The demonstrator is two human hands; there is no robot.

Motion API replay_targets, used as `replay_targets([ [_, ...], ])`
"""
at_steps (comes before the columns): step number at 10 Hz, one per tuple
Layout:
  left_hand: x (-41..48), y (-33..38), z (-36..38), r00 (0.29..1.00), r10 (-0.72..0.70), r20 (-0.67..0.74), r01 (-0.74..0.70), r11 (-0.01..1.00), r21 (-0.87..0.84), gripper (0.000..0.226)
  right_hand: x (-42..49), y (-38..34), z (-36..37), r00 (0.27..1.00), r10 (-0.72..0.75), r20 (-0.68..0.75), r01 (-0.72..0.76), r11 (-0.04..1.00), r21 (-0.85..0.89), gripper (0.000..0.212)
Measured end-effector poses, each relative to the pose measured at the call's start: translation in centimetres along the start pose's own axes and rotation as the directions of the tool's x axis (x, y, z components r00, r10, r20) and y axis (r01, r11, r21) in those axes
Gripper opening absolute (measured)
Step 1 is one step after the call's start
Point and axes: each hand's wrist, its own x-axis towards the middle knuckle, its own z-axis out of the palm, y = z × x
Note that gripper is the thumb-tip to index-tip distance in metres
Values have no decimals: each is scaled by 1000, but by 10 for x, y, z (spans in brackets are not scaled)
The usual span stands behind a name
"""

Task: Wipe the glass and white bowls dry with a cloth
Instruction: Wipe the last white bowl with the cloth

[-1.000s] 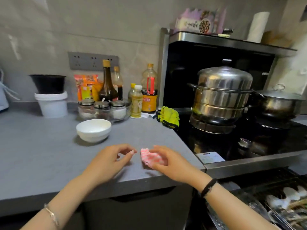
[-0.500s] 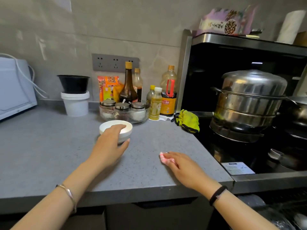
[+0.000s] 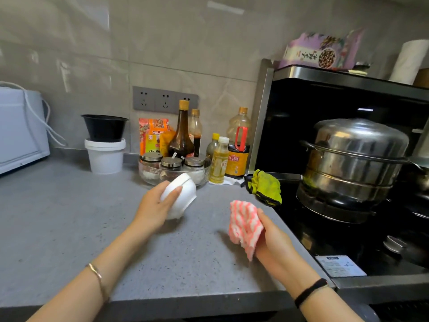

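My left hand (image 3: 155, 205) grips a white bowl (image 3: 183, 196) and holds it tilted above the grey counter (image 3: 69, 228), its base turned up and away from me. A pink and white striped cloth (image 3: 243, 225) hangs unfolded from my right hand (image 3: 274, 242), which holds it up a short way right of the bowl. Cloth and bowl are apart. Behind the white bowl stands a glass bowl (image 3: 148, 176) holding three lidded seasoning jars (image 3: 171, 162).
Sauce and oil bottles (image 3: 182, 133) line the back wall. A white tub (image 3: 105, 155) with a black bowl on top stands at back left, beside a white appliance (image 3: 21, 129). On the right lie a yellow-green glove (image 3: 264, 185) and the black stove with a steel steamer pot (image 3: 355, 159).
My left hand reached to the white bowl, took hold of it and lifted it tilted off the counter. My right hand raised the cloth from the counter and it has unfolded.
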Motion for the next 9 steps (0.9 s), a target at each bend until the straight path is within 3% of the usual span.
replay_targets([
  [1,-9,33,7,997,-76,-13,69,957,-282,27,-15,-12,24,961,128,-244,-193,945,-263,39],
  [2,-22,56,17,985,-173,3,157,887,-434,28,-15,-25,44,923,-37,-382,-96,941,-324,35],
  [3,-36,72,32,984,-170,47,175,903,-393,30,-15,-31,58,962,-175,-209,57,878,-475,33],
  [4,-48,80,46,989,-142,41,145,892,-429,31,-17,-32,73,948,-288,-132,130,733,-668,38],
  [5,-54,91,57,992,-127,12,117,870,-479,44,-17,-23,81,939,-343,15,189,481,-856,34],
  [6,-56,101,64,971,-240,-3,199,812,-548,43,-16,-16,75,928,-354,115,169,125,-978,45],
  [7,-61,108,68,954,-298,-4,247,799,-548,53,-11,-24,67,913,-386,134,115,-71,-991,57],
  [8,-63,115,69,956,-292,-9,232,779,-583,53,-13,-22,68,927,-348,139,139,-26,-990,61],
  [9,-64,118,71,941,-338,2,268,743,-614,56,-23,-1,71,901,-307,307,243,-228,-943,50],
])
